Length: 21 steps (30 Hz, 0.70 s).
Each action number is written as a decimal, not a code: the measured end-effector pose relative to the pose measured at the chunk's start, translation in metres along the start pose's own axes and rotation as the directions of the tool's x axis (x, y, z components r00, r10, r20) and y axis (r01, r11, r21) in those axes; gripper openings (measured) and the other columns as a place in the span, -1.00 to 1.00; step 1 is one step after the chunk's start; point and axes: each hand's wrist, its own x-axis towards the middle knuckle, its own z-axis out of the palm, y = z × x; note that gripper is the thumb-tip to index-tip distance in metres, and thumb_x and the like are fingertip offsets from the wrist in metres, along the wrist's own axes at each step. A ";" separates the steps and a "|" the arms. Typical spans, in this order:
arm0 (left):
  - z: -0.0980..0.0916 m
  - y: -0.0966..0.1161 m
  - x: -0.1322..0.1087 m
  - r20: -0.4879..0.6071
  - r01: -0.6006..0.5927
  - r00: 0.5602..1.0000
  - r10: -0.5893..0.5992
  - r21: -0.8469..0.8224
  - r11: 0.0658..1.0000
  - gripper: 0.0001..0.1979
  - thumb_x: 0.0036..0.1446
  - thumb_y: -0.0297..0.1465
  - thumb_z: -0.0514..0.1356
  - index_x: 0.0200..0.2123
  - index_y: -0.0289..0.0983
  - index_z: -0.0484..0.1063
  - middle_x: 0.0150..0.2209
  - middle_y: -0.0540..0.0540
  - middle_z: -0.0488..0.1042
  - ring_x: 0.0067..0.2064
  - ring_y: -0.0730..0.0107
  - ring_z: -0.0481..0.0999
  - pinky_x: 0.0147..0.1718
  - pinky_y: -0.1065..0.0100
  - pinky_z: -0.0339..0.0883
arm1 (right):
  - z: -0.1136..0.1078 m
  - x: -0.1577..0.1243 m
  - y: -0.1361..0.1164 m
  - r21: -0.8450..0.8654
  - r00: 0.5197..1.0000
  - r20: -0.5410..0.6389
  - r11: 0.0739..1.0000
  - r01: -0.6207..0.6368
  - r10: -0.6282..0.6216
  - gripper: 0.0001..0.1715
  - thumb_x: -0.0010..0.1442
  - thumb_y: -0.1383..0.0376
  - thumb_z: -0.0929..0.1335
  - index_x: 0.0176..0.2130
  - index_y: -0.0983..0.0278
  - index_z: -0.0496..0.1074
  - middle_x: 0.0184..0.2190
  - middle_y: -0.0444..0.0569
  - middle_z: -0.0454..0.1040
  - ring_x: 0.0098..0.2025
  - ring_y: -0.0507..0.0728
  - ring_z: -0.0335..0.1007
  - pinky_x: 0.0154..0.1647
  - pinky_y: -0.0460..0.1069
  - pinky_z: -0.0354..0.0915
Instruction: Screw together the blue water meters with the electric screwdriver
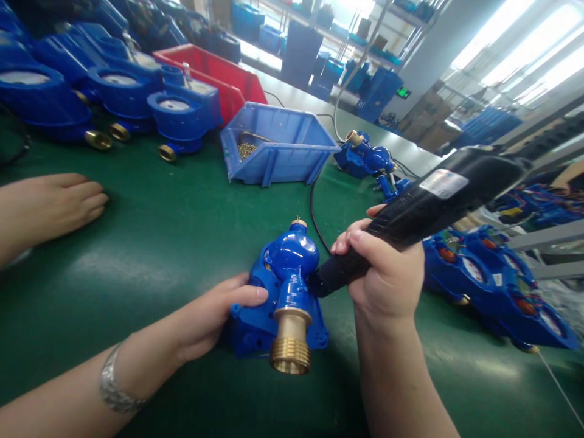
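Observation:
A blue water meter [298, 252] lies underside up on the green bench, its threaded brass pipe end pointing toward me. My left hand [235, 304] grips the left edge of its blue housing, thumb on top and fingers hidden beneath. In my right hand [387, 267] is a black electric screwdriver [420, 207], fingers wrapped round its body. The tool slants down to the left, and its nose meets the right side of the meter. Its bit is hidden behind the brass and blue pipe, so contact with a screw cannot be seen.
A blue bin [292, 161] holds small brass-coloured screws, with a red bin [214, 76] behind. Finished-looking blue meters [176, 115] stand at left, others [483, 267] at right. Another person's hand [50, 207] rests on the bench [159, 292] at left. A black cable [314, 210] runs behind the meter.

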 end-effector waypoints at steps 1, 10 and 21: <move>0.001 -0.002 0.001 -0.018 -0.011 1.000 0.011 -0.003 1.000 -0.45 -0.09 -0.29 0.27 -0.01 -0.36 0.32 -0.13 -0.27 0.54 -0.13 0.05 0.53 -0.05 0.09 0.31 | 0.000 -0.001 0.001 -0.002 1.000 -0.002 1.000 0.004 -0.004 -0.68 -0.18 0.49 0.34 -0.33 0.28 0.27 -0.67 -0.28 0.36 -0.66 0.01 0.29 -0.60 -0.07 0.25; 0.007 -0.004 -0.001 -0.074 -0.026 0.997 0.027 0.022 0.999 -0.38 -0.12 -0.28 0.29 0.04 -0.34 0.26 -0.07 -0.26 0.50 -0.07 0.03 0.49 -0.05 0.12 0.31 | -0.005 -0.004 0.004 0.006 0.999 -0.044 1.000 0.002 -0.002 -0.68 -0.16 0.51 0.34 -0.33 0.29 0.29 -0.65 -0.25 0.38 -0.65 0.02 0.30 -0.60 -0.06 0.24; 0.003 -0.005 0.002 -0.003 -0.070 0.998 0.070 0.076 0.995 -0.39 -0.10 -0.24 0.29 0.03 -0.36 0.28 -0.11 -0.26 0.53 -0.11 0.06 0.52 -0.08 0.15 0.34 | -0.006 -0.002 0.001 0.031 1.000 0.015 0.999 -0.016 0.016 -0.58 -0.18 0.50 0.34 -0.24 0.26 0.32 -0.66 -0.29 0.37 -0.65 0.02 0.29 -0.58 -0.06 0.25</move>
